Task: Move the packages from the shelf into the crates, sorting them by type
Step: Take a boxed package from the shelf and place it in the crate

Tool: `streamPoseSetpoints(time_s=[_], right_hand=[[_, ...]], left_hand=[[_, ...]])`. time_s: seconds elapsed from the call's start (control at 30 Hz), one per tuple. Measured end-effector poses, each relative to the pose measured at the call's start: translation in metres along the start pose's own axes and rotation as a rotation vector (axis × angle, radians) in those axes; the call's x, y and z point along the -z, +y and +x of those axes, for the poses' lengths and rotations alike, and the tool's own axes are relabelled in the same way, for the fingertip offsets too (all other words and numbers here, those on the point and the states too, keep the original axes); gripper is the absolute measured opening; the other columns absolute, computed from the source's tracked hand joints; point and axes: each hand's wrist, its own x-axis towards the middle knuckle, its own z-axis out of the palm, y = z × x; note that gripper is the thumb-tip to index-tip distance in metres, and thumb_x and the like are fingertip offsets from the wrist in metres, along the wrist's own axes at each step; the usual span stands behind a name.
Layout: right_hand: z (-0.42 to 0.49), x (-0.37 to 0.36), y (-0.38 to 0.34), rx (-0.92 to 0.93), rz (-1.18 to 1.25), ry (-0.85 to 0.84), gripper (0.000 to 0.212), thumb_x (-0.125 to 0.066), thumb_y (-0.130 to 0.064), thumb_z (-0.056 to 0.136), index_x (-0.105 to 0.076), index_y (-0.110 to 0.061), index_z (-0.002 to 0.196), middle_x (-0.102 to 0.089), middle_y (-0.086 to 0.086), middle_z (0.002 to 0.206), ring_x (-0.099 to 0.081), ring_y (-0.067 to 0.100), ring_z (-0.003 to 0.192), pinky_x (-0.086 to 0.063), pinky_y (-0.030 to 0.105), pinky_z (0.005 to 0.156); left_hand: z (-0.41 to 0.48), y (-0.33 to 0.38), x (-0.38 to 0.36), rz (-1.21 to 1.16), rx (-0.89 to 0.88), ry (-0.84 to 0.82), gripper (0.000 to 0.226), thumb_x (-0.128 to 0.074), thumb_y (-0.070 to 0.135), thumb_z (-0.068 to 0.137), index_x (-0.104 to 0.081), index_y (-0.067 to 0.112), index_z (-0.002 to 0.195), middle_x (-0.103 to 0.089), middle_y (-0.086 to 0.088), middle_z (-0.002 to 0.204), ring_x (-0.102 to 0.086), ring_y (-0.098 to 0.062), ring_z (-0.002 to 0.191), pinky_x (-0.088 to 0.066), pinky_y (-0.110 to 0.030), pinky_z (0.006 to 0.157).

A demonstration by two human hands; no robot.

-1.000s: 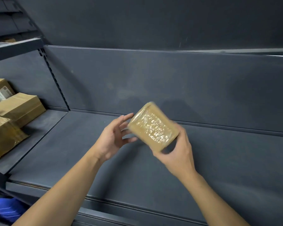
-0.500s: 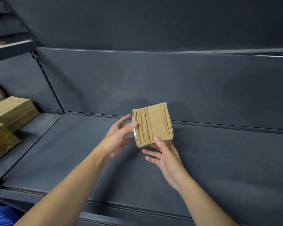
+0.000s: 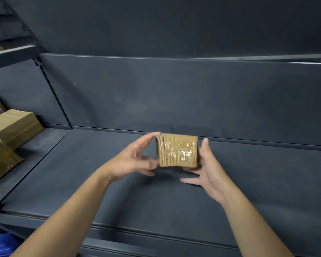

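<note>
A dark grey metal shelf with a matching back panel fills the view, dim all round. In the bay to the left lie brown cardboard boxes (one bears a label), and a blue crate shows below. Above the shelf, the tape-wrapped package hangs between both hands: the left hand pinches its left end between thumb and fingers, and the right hand props the right end with thumb upright and fingers spread straight beneath.

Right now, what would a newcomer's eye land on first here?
A small tape-wrapped package is held in mid-air at centre. The left hand pinches its left end and the right hand lies flat against its right end. Beneath them runs a dark grey shelf, and brown cardboard boxes sit at the far left.
</note>
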Motion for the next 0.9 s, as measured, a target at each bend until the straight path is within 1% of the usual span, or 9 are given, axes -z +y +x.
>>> streamPoseSetpoints(time_s=[0.1,0.17,0.23,0.33,0.43,0.6,0.7,0.8,0.9], right_hand=[[-0.003,-0.002,-0.001,-0.005,0.153,-0.069,0.066,-0.055,-0.074,0.084,-0.068,-0.023,0.125,-0.065,-0.004,0.142,-0.061,0.033,0.129,-0.055,0.069,0.096],[-0.004,-0.006,0.002,0.025,0.122,-0.076,0.043,-0.065,-0.05,0.092,-0.067,-0.012,0.113,-0.074,0.006,0.129,-0.071,0.032,0.116,-0.06,0.062,0.091],[-0.005,-0.01,0.006,0.08,0.064,-0.069,0.03,-0.07,-0.033,0.091,-0.063,-0.008,0.106,-0.076,0.013,0.12,-0.073,0.028,0.105,-0.063,0.053,0.084],[-0.006,-0.011,0.01,0.104,0.058,-0.075,0.029,-0.071,-0.029,0.094,-0.063,-0.005,0.108,-0.078,0.011,0.116,-0.073,0.027,0.109,-0.062,0.056,0.088],[-0.006,-0.014,0.011,0.133,-0.035,0.0,0.06,-0.079,-0.046,0.08,-0.058,-0.008,0.122,-0.077,0.006,0.121,-0.073,0.021,0.113,-0.059,0.053,0.098],[0.0,-0.014,0.02,0.198,-0.066,0.054,0.088,-0.084,-0.017,0.088,-0.027,-0.054,0.143,-0.076,0.0,0.123,-0.075,0.022,0.111,-0.059,0.046,0.1],[-0.001,-0.017,0.023,0.172,-0.027,-0.047,0.073,-0.085,-0.028,0.081,-0.049,-0.032,0.144,-0.077,-0.005,0.123,-0.076,0.026,0.11,-0.055,0.048,0.106],[-0.003,-0.017,0.029,0.142,0.02,-0.076,0.077,-0.082,-0.044,0.073,-0.055,-0.03,0.143,-0.074,-0.004,0.129,-0.074,0.03,0.114,-0.055,0.05,0.105],[-0.004,-0.012,0.03,0.161,-0.009,-0.04,0.068,-0.077,-0.052,0.076,-0.062,-0.031,0.139,-0.075,-0.008,0.127,-0.072,0.025,0.118,-0.057,0.049,0.104]], left_hand=[[0.0,0.0,-0.005,-0.217,0.011,0.086,0.021,-0.074,0.022,0.087,-0.076,0.01,0.104,-0.068,-0.009,0.125,-0.066,-0.035,0.113,-0.06,-0.061,0.087],[0.002,-0.003,-0.009,-0.235,0.007,0.202,0.021,-0.069,0.027,0.089,-0.077,0.01,0.082,-0.072,-0.014,0.106,-0.067,-0.037,0.099,-0.061,-0.05,0.084],[0.001,-0.007,-0.01,-0.197,-0.008,0.238,0.021,-0.073,0.032,0.086,-0.078,0.013,0.078,-0.073,-0.017,0.104,-0.064,-0.036,0.093,-0.059,-0.045,0.085],[0.0,-0.011,-0.008,-0.192,-0.039,0.26,0.025,-0.078,0.039,0.077,-0.078,0.014,0.08,-0.074,-0.019,0.105,-0.064,-0.035,0.093,-0.052,-0.052,0.094],[0.001,-0.013,-0.006,-0.198,-0.121,0.246,0.022,-0.08,0.027,0.073,-0.067,0.013,0.082,-0.07,-0.005,0.091,-0.065,-0.022,0.088,-0.053,-0.045,0.089],[0.008,-0.018,-0.009,-0.231,-0.194,0.42,0.064,-0.089,0.007,0.064,-0.058,0.018,0.118,-0.062,-0.012,0.143,-0.066,-0.024,0.118,-0.057,-0.041,0.097],[0.012,-0.02,-0.017,-0.245,-0.135,0.591,0.061,-0.095,0.02,0.068,-0.068,0.014,0.122,-0.071,-0.008,0.134,-0.067,-0.028,0.126,-0.054,-0.047,0.106],[0.008,-0.018,-0.028,-0.238,-0.034,0.446,0.039,-0.072,0.031,0.096,-0.068,0.023,0.134,-0.072,-0.001,0.133,-0.065,-0.029,0.129,-0.054,-0.052,0.101],[0.004,-0.019,-0.028,-0.281,-0.044,0.355,0.044,-0.067,0.023,0.1,-0.06,0.025,0.144,-0.067,0.002,0.142,-0.066,-0.026,0.128,-0.057,-0.048,0.099]])
